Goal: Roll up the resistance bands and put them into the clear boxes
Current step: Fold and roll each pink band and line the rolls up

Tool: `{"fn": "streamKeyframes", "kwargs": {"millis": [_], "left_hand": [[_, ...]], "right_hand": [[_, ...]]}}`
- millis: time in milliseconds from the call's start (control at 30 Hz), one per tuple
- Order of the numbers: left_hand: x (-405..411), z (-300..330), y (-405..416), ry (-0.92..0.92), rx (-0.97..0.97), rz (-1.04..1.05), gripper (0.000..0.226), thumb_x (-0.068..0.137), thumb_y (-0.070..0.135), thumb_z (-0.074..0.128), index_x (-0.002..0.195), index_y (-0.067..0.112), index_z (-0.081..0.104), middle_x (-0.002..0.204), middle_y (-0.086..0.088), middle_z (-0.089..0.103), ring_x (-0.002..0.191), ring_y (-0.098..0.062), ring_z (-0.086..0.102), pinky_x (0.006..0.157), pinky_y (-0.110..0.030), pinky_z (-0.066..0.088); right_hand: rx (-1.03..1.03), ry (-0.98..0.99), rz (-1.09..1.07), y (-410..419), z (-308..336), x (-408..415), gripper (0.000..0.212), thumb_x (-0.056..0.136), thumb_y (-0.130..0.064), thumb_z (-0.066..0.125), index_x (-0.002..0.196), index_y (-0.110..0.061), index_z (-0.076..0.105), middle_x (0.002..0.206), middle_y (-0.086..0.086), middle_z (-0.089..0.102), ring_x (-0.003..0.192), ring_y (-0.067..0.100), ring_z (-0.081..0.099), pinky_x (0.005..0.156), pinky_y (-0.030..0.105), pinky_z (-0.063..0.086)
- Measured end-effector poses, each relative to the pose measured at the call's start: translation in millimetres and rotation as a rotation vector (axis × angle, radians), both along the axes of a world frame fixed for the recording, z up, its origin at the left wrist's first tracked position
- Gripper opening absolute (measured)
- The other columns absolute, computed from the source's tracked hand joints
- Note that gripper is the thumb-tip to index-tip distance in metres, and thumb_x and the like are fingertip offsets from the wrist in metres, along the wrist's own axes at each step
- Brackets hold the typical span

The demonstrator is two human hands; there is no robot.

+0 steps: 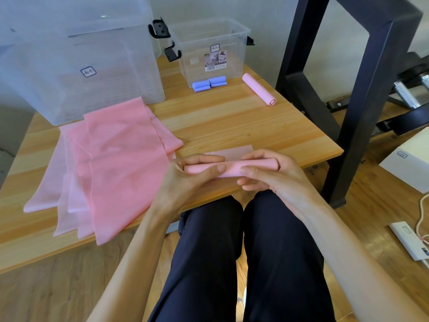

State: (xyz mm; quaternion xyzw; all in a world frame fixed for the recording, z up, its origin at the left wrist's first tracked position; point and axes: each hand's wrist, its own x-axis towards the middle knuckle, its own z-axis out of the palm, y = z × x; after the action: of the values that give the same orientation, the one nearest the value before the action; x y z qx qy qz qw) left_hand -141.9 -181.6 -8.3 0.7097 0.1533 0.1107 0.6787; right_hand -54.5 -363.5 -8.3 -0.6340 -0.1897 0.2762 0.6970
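A pink band roll (232,169) lies at the table's near edge, its loose tail (234,151) still flat on the wood behind it. My left hand (188,176) grips the roll's left end and my right hand (271,173) grips its right end, thumbs on top. Several flat pink bands (111,159) lie stacked on the left of the table. A finished pink roll (258,89) rests at the back right. The small clear box (210,49) holds blue rolls (209,83). A large clear box (76,54) stands at the back left.
The wooden table (232,119) ends just before my knees. A black metal frame (362,89) stands right of the table. On the floor at right lie a white box (408,163), a white device (408,240) and a cable.
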Motion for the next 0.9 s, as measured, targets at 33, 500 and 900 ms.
{"fn": "streamKeyframes", "kwargs": {"millis": [33,500,900], "left_hand": [[-0.7,0.1,-0.1,-0.007,-0.011,-0.020,0.027,0.066,0.031,0.079,0.092,0.022,0.077,0.094,0.009,0.076,0.087,-0.005,0.070,0.074,-0.015,0.052],[0.8,-0.6,0.9,-0.070,0.005,-0.019,0.022,0.068,0.029,0.081,0.090,0.027,0.080,0.100,0.000,0.076,0.098,-0.019,0.071,0.088,-0.033,0.057],[0.5,-1.0,-0.7,-0.115,0.053,0.005,0.021,0.070,0.027,0.077,0.090,0.022,0.078,0.092,0.008,0.076,0.090,-0.011,0.070,0.084,-0.030,0.059]], "right_hand": [[-0.004,0.000,-0.018,0.2,1.1,0.3,0.034,0.075,-0.023,0.076,0.104,-0.006,0.069,0.093,0.014,0.075,0.080,0.028,0.074,0.068,0.028,0.061],[0.031,0.054,-0.081,1.4,1.1,0.4,0.038,0.074,-0.031,0.076,0.102,-0.006,0.069,0.096,0.013,0.076,0.081,0.028,0.075,0.065,0.026,0.060],[0.063,0.036,-0.087,1.9,2.1,1.9,0.032,0.073,-0.031,0.076,0.094,-0.007,0.070,0.096,0.014,0.075,0.082,0.031,0.074,0.067,0.028,0.061]]}}
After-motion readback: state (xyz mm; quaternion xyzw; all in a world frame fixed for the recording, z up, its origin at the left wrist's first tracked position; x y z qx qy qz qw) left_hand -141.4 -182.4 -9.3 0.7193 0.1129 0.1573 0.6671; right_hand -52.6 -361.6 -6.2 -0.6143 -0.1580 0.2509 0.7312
